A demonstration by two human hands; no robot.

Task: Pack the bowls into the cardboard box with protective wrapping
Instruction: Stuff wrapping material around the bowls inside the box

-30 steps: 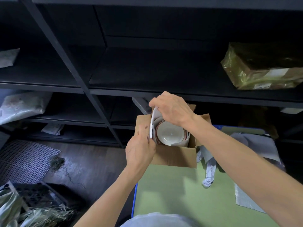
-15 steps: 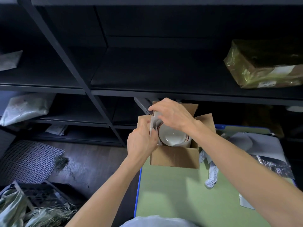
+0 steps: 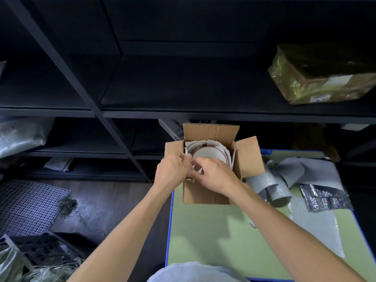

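Here our hands meet at the near-left corner of the cardboard box (image 3: 203, 193).
Our left hand (image 3: 172, 169) and right hand (image 3: 214, 177) both pinch the white wrapping (image 3: 200, 144) ringing the bowl (image 3: 210, 154) inside it.

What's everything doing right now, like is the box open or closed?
cardboard box: open, flaps up.
bowl: upright inside the box.
white wrapping: tucked round the bowl.
left hand: pinches the white wrapping.
right hand: pinches the white wrapping.
grey sheets: loose, crumpled beside the box.
parcel: sealed, on the shelf.
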